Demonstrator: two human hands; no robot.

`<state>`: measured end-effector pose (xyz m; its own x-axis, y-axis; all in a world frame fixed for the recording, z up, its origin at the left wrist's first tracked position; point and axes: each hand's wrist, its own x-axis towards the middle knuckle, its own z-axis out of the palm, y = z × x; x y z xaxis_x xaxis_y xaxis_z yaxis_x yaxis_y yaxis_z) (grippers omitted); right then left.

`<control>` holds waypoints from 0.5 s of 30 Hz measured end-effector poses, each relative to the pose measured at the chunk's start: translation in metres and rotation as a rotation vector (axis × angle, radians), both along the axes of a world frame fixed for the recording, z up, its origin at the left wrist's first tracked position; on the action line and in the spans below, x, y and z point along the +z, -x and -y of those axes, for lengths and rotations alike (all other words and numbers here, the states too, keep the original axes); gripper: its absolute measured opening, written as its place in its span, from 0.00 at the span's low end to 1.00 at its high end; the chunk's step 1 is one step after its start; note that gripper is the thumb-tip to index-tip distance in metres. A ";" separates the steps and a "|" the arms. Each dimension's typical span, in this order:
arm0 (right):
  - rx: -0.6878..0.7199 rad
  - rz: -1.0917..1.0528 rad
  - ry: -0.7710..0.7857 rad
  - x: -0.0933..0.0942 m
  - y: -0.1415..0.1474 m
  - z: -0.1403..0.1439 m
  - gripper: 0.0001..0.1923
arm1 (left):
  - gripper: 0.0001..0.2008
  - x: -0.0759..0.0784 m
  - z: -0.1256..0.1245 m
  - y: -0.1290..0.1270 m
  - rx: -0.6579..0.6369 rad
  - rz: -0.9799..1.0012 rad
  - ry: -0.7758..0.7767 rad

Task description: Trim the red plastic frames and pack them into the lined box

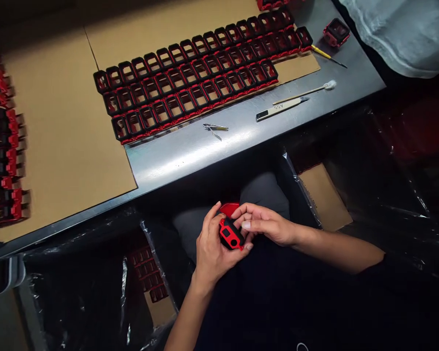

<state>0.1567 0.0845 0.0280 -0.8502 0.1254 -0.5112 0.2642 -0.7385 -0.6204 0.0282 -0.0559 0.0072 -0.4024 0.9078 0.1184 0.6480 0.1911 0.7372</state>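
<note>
Here, going from the left of the frame to the right:

Left edge: a column of red-and-black frames (3, 146) runs off the picture, blurred; we cannot count them.
Cardboard sheet (58, 136): it lies on the table (190, 151) and carries nothing at its middle.
Upper centre: rows of red-and-black frames (197, 73) stand touching one another in three lines.
Left hand (212, 248): fingers curled closed around a red-and-black part (231, 234), held low at centre frame, over the lap and below the table edge.
Right hand (267, 226): fingertips press on the part's upper end; a pinch, not a full grip.
Step in hand: we judge that the part is being fitted or checked between both hands; a next move would call for a steady hold by the left.
Right of centre: small clippers (215, 128), a knife (281, 108), a swab (307, 91).
Hidden: the part's underside, and the dark bags (369, 185) at lower frame.
</note>
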 end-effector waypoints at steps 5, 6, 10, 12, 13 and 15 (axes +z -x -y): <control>-0.006 0.038 0.044 -0.003 -0.003 -0.005 0.22 | 0.34 -0.005 -0.007 -0.001 -0.051 0.038 0.019; -0.006 0.040 0.047 -0.003 -0.004 -0.006 0.21 | 0.34 -0.005 -0.009 -0.001 -0.063 0.041 0.031; -0.018 0.042 0.021 -0.003 -0.004 -0.003 0.20 | 0.33 -0.003 -0.018 -0.003 -0.096 0.050 0.075; -0.037 0.054 -0.003 -0.005 -0.006 -0.003 0.20 | 0.34 -0.003 -0.022 -0.003 -0.120 0.062 0.108; -0.045 0.055 -0.012 -0.007 -0.007 -0.006 0.20 | 0.35 -0.003 -0.024 -0.002 -0.139 0.070 0.122; -0.108 0.045 -0.067 -0.014 -0.016 -0.022 0.22 | 0.38 -0.005 -0.024 -0.001 -0.178 0.080 0.149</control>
<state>0.1726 0.1067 0.0144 -0.8061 0.2505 -0.5362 0.2141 -0.7212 -0.6588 0.0291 -0.0314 0.0023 -0.2376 0.9702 -0.0475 0.6220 0.1895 0.7597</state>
